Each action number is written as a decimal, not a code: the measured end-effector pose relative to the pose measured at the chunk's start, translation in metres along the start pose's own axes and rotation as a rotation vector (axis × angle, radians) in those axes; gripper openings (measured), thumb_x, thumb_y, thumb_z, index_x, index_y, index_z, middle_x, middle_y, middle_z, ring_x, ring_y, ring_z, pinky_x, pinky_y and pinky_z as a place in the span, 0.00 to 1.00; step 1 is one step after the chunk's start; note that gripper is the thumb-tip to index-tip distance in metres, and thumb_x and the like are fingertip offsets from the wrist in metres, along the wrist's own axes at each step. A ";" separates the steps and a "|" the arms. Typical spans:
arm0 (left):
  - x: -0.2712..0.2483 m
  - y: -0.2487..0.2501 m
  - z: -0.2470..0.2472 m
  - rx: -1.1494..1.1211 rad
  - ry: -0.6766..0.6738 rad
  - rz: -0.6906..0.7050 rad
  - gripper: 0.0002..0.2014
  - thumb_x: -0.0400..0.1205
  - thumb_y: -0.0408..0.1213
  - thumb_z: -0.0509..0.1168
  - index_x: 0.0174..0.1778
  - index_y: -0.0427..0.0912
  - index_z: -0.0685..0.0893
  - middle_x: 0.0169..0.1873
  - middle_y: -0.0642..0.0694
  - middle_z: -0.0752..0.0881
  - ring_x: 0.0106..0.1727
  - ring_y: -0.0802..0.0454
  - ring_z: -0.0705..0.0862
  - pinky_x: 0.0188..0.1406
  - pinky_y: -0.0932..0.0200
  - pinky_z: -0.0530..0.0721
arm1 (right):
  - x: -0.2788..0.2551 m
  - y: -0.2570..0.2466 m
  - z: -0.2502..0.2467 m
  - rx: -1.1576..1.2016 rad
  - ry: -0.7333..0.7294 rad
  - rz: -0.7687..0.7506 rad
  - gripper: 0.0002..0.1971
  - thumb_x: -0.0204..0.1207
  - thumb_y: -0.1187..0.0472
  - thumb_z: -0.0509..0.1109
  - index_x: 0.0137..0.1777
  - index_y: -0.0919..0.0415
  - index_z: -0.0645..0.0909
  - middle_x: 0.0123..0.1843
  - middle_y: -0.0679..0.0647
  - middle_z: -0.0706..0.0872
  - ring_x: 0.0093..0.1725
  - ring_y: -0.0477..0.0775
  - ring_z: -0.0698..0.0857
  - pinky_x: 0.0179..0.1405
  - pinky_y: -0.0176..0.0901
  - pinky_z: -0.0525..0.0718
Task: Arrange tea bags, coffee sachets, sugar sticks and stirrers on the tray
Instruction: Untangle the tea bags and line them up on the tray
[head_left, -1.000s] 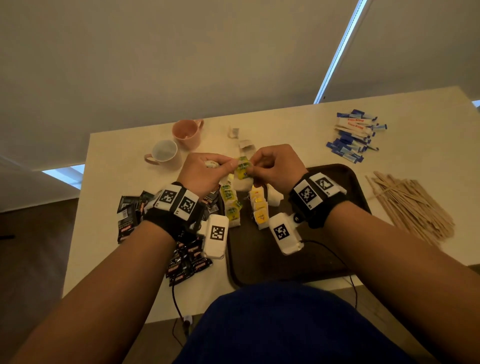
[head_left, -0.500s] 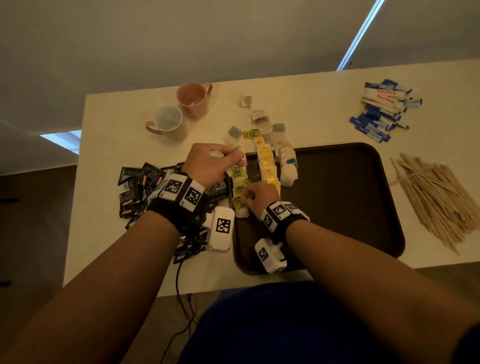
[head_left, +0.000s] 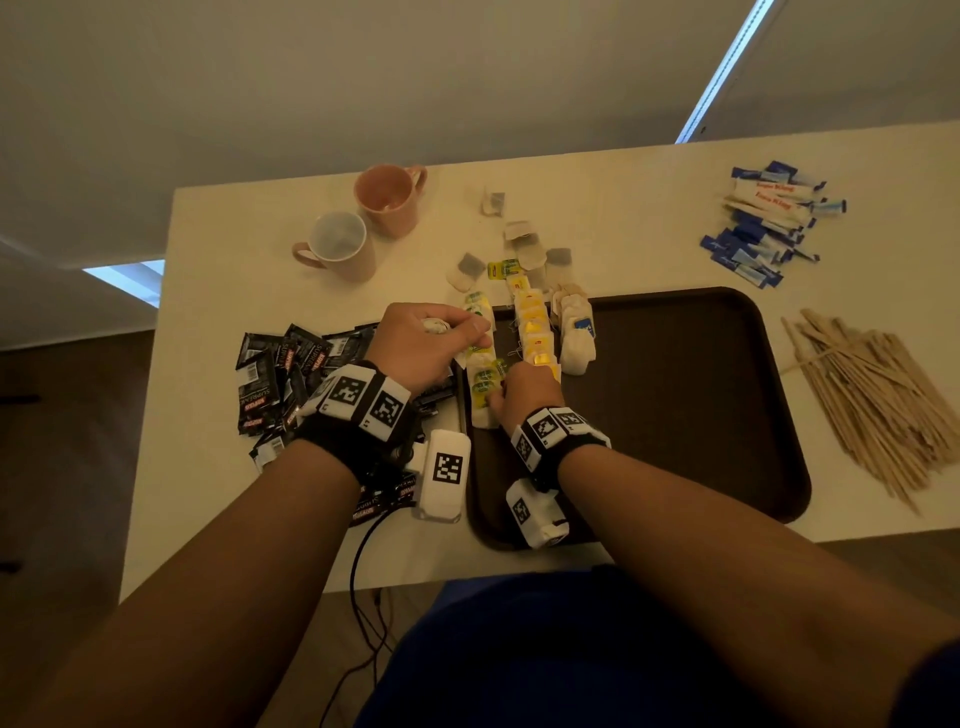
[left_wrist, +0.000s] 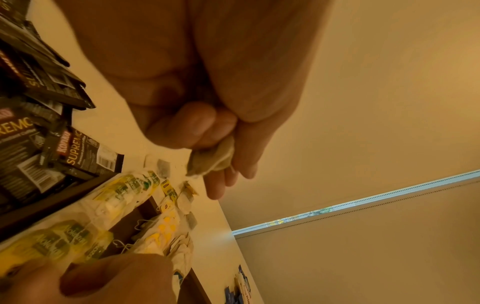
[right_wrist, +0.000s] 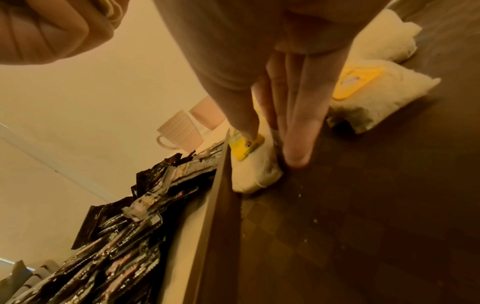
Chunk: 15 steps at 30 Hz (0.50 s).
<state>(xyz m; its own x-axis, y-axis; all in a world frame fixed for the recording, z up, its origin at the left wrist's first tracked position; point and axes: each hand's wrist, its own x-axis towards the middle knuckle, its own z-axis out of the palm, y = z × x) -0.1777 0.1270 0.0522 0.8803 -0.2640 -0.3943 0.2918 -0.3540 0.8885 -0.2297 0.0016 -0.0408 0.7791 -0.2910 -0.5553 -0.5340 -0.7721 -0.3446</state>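
A dark brown tray (head_left: 675, 389) lies in front of me. Along its left side run three rows of tea bags: green-tagged (head_left: 485, 379), yellow-tagged (head_left: 535, 338) and a white row (head_left: 576, 332). My right hand (head_left: 498, 400) is low at the near end of the green-tagged row. There its thumb and straight fingers (right_wrist: 296, 144) pinch the last tea bag (right_wrist: 255, 164), which rests on the tray floor (right_wrist: 363, 226). My left hand (head_left: 457, 332) hovers over the tray's left rim, fingers curled around a bunched tea bag (left_wrist: 213, 162).
Black coffee sachets (head_left: 275, 374) are heaped left of the tray. Loose tea bags (head_left: 524, 249) lie on the table beyond it, with two pink mugs (head_left: 343, 252) at the far left. Blue sugar sticks (head_left: 769, 218) are far right and wooden stirrers (head_left: 883, 405) lie right of the tray.
My right hand has come down from beside the left hand to the near end of the green-tagged row, bringing a tea bag with it. The left hand has kept its grip.
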 end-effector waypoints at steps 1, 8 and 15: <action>0.000 0.001 0.001 0.002 0.000 0.001 0.05 0.81 0.39 0.73 0.46 0.42 0.92 0.39 0.45 0.93 0.16 0.56 0.68 0.17 0.64 0.70 | 0.000 -0.002 -0.001 -0.004 -0.015 0.026 0.13 0.79 0.52 0.69 0.52 0.64 0.82 0.52 0.62 0.86 0.52 0.63 0.87 0.46 0.49 0.85; -0.001 -0.001 0.000 -0.025 0.005 -0.008 0.08 0.81 0.39 0.72 0.48 0.38 0.92 0.39 0.44 0.93 0.17 0.54 0.67 0.18 0.63 0.68 | -0.007 -0.006 -0.001 0.031 -0.044 0.107 0.16 0.78 0.51 0.72 0.57 0.63 0.79 0.57 0.60 0.84 0.55 0.60 0.86 0.47 0.47 0.84; -0.002 -0.003 -0.005 -0.077 0.019 -0.015 0.08 0.81 0.37 0.73 0.47 0.36 0.92 0.37 0.45 0.93 0.18 0.51 0.66 0.19 0.61 0.66 | -0.005 -0.008 0.001 -0.024 -0.164 0.096 0.21 0.73 0.58 0.79 0.63 0.65 0.78 0.63 0.60 0.83 0.61 0.60 0.85 0.56 0.46 0.84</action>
<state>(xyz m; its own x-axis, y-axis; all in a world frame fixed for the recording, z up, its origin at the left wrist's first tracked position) -0.1782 0.1331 0.0516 0.8826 -0.2417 -0.4033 0.3320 -0.2870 0.8985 -0.2295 0.0095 -0.0359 0.6604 -0.2693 -0.7010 -0.5935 -0.7592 -0.2674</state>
